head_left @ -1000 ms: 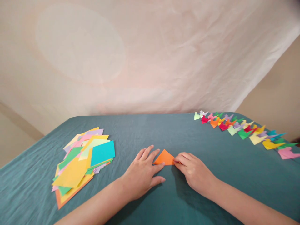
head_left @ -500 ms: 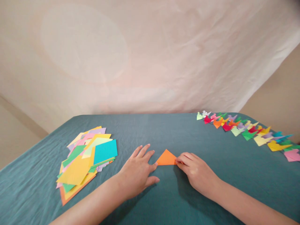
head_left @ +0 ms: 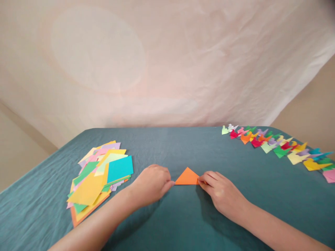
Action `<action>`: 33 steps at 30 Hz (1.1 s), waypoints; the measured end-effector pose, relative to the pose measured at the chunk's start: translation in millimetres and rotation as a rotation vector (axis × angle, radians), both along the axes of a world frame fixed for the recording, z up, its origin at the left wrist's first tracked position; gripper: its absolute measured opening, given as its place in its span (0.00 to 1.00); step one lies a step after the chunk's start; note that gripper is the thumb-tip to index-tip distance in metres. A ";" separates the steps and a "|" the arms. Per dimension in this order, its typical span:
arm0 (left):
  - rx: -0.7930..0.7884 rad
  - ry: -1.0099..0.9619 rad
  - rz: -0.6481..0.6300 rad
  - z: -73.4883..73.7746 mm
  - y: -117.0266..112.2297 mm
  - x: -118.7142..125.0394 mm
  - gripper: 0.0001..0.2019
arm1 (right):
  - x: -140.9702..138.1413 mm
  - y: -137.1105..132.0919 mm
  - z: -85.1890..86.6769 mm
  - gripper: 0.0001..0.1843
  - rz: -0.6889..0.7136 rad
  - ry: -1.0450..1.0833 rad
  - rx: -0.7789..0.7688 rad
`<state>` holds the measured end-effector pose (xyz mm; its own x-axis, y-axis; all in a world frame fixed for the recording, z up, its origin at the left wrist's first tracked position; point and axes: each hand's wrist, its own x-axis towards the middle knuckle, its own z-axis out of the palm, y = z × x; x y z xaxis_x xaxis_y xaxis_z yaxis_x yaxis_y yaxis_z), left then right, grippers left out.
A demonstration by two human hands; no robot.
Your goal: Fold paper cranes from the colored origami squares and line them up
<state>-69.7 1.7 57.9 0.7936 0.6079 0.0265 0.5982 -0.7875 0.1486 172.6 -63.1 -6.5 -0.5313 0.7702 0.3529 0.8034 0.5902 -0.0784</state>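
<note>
An orange paper folded into a triangle (head_left: 187,176) lies flat on the teal tablecloth (head_left: 183,150), near its front middle. My left hand (head_left: 151,183) has its fingers curled in, pinching the triangle's left corner. My right hand (head_left: 220,193) pinches the right corner with its fingertips pressed together. Both forearms reach in from the bottom edge of the view.
A loose pile of coloured paper squares (head_left: 101,174) sits at the left of the table. A row of several small folded paper figures (head_left: 277,146) runs along the right side toward the back. A wrinkled pale sheet (head_left: 157,62) hangs behind the table.
My left hand lay flat with fingers spread beside the triangle; it has curled in and closed on the left corner. The right hand stayed at the right corner.
</note>
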 end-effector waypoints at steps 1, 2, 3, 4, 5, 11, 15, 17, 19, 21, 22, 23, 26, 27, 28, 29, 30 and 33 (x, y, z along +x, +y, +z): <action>-0.037 -0.011 0.012 -3.2 2.1 1.6 0.09 | -0.2 0.0 -0.1 0.12 0.001 0.005 -0.001; -0.048 -0.036 0.023 -7.1 3.0 3.7 0.10 | -0.4 -0.1 -0.3 0.12 0.001 0.014 -0.003; -0.038 -0.059 0.008 -11.4 2.9 6.3 0.13 | -0.3 -0.3 -0.8 0.12 0.001 0.027 -0.006; -0.024 -0.073 -0.015 -15.9 1.9 9.3 0.15 | 0.0 -0.7 -1.3 0.13 0.001 0.043 -0.009; -0.010 -0.073 -0.041 -20.3 0.3 12.3 0.16 | 0.5 -1.3 -1.9 0.13 0.000 0.062 -0.011; 0.157 -0.022 -0.200 -38.0 -3.1 20.1 0.13 | 1.6 -5.3 -0.6 0.17 -0.049 0.196 -0.065; 0.209 -0.097 -0.211 -44.5 2.9 14.8 0.11 | -0.4 -4.6 -1.1 0.15 -0.075 0.284 -0.072; 0.187 -0.179 -0.178 -46.3 5.1 12.7 0.12 | -0.4 -3.0 -2.0 0.14 -0.096 0.333 -0.058; 0.113 -0.282 -0.123 -46.3 5.9 12.2 0.12 | 0.6 -1.2 -1.3 0.11 -0.123 0.431 -0.059; -0.021 -0.390 -0.034 -45.4 5.6 13.6 0.12 | 2.1 0.2 1.4 0.08 -0.144 0.585 -0.130; -0.108 -0.447 0.020 -45.0 5.1 14.9 0.11 | 2.8 0.7 3.2 0.08 -0.152 0.673 -0.200; -0.210 -0.511 0.075 -44.9 4.6 16.4 0.10 | 3.4 1.1 4.9 0.09 -0.163 0.746 -0.273; -0.538 -0.700 0.204 -47.4 2.8 21.8 0.09 | 3.9 1.7 7.9 0.13 -0.202 0.869 -0.426; -0.631 -0.749 0.230 -48.9 2.2 23.6 0.08 | 3.7 1.9 8.1 0.13 -0.214 0.883 -0.454; -0.704 -0.789 0.253 -50.4 1.7 25.1 0.08 | 3.2 2.3 7.9 0.14 -0.223 0.888 -0.480; -0.760 -0.820 0.271 -51.7 1.2 26.5 0.08 | 2.7 2.7 7.7 0.15 -0.229 0.891 -0.500; -0.807 -0.843 0.284 -52.7 0.7 27.6 0.09 | 2.2 3.1 7.5 0.16 -0.233 0.892 -0.515; -0.921 -0.883 0.300 -52.8 -0.4 29.6 0.10 | 0.7 4.1 7.9 0.17 -0.228 0.887 -0.555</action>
